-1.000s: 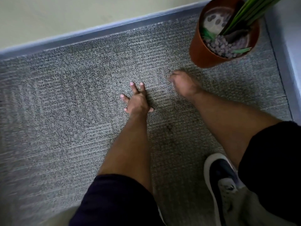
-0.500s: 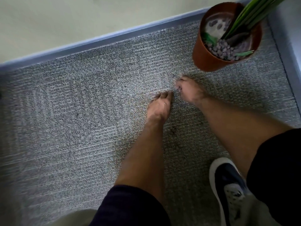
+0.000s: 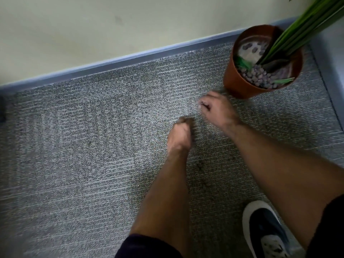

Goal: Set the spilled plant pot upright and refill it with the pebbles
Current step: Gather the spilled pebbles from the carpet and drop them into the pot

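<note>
The terracotta plant pot (image 3: 236, 84) stands upright on the grey carpet at the upper right, against the wall corner. Grey-purple pebbles (image 3: 258, 77) fill its near side, and a pale bare patch shows at the back. Long green leaves (image 3: 305, 25) rise out of it to the right. My right hand (image 3: 217, 110) hovers low just left of the pot, fingers curled in, with small dark bits between them. My left hand (image 3: 180, 135) rests on the carpet a little below and to the left, its fingertips bunched and pressed down. Both hands are blurred.
A few dark crumbs (image 3: 200, 165) lie on the carpet between my forearms. My dark shoe with a white sole (image 3: 264, 231) is planted at the lower right. A grey skirting board (image 3: 130, 58) runs along the pale wall, and a grey upright surface (image 3: 333, 75) borders the right side.
My left hand went from spread flat on the carpet to sweeping right with its fingers closed, ending near my right hand. The right hand lifted slightly towards the pot.
</note>
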